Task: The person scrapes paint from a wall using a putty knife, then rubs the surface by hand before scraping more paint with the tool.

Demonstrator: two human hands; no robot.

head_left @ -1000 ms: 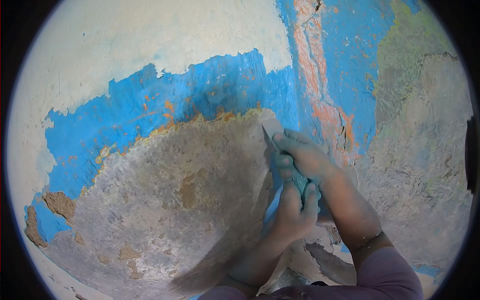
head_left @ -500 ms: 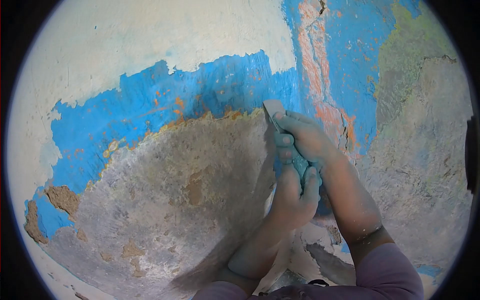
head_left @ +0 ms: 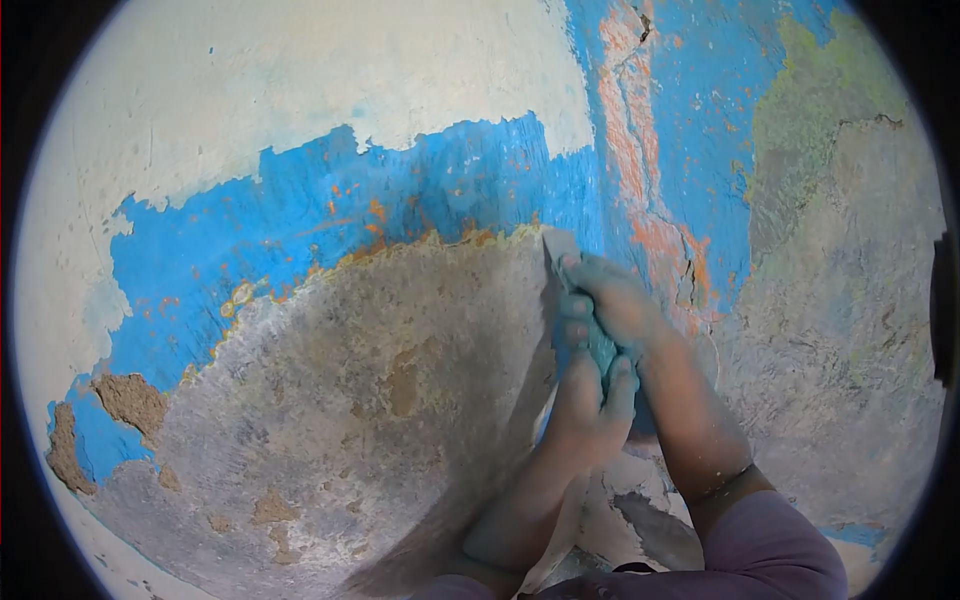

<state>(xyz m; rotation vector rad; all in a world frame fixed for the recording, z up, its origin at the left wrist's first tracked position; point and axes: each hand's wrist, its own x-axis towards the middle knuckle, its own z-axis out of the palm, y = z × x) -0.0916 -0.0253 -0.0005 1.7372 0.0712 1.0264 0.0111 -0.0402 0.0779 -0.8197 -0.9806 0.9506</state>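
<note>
A scraper with a flat blade (head_left: 560,242) meets the wall at the right end of the ragged border between blue paint (head_left: 440,190) and grey bare plaster (head_left: 330,370). My right hand (head_left: 622,305), dusted blue-green, is closed around the scraper's upper part close to the blade. Below it, my left hand (head_left: 592,405) grips the lower part of the handle. Most of the handle is hidden by the fingers, with a bit of its blue-green surface showing between the hands.
Cream paint (head_left: 330,70) covers the wall above the blue band. Right of the blade runs a wall corner, then a cracked orange-pink strip (head_left: 635,150). Rough grey plaster (head_left: 810,370) spreads further right. Brown broken patches (head_left: 130,403) mark the lower left.
Both hands and the scraper have slid a short way down the wall, blade along the corner. The view has shifted slightly. My grip looks the same.
</note>
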